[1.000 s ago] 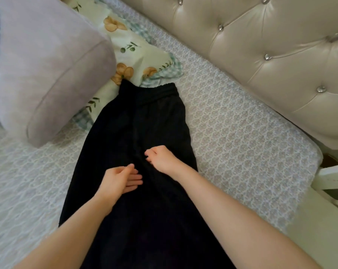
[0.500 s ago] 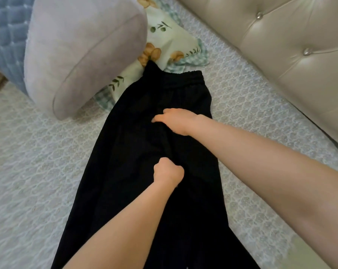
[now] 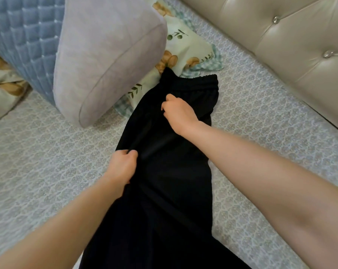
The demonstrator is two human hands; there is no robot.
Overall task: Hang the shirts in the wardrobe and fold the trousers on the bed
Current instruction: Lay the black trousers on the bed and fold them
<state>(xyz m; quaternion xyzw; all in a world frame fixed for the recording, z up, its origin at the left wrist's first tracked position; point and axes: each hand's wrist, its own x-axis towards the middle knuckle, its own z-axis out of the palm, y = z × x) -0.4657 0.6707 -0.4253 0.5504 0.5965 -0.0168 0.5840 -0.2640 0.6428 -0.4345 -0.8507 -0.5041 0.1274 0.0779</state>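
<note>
Black trousers (image 3: 172, 181) lie lengthwise on the bed (image 3: 48, 152), the elastic waistband at the far end partly over a floral pillow. My left hand (image 3: 123, 166) pinches the left edge of the trousers about midway along, fingers curled round the cloth. My right hand (image 3: 178, 111) is further up, just below the waistband, with fingers curled into the black fabric. The lower legs run out of view at the bottom.
A large lilac cushion (image 3: 106, 55) stands at the upper left, with a blue quilted cushion (image 3: 22, 41) behind it. The floral pillow (image 3: 185, 49) lies under the waistband. A tufted beige headboard (image 3: 280, 39) runs along the right. The patterned sheet shows on both sides.
My left hand has moved from the middle of the trousers to their left edge and gripped it. My right hand has gone further toward the waistband and curled into the cloth. The view has shifted.
</note>
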